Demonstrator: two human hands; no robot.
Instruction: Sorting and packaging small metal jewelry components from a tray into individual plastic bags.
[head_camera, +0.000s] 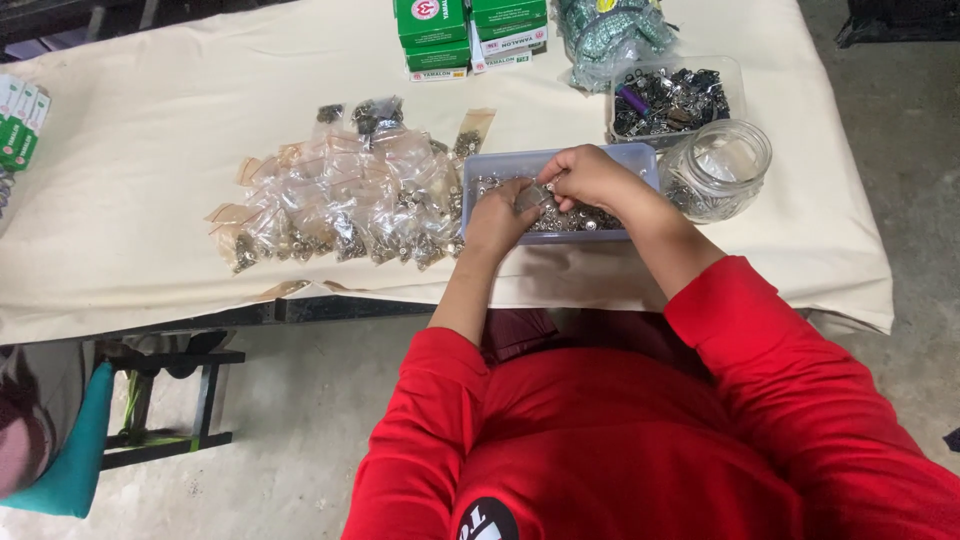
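Matt cloth table cover (150, 200); glossy clear plastic bags (340, 200); shiny metal parts (575, 220); glass jar (720, 165).

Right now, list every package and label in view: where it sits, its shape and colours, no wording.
Green and white boxes: stacked at the table's far edge, rectangular.
More green and white boxes: left edge, partly cut off.
Small clear bags: heaped left of the hands, holding metal parts.
Clear bag of teal pieces: far edge, right of the stack.

Bare cloth on the desk (150, 150) lies open to the left. Small filled bags (340, 200) crowd the blue tray (560, 160) on its left; a glass jar (715, 170) and clear tub (680, 95) close its right, green boxes (470, 30) behind.
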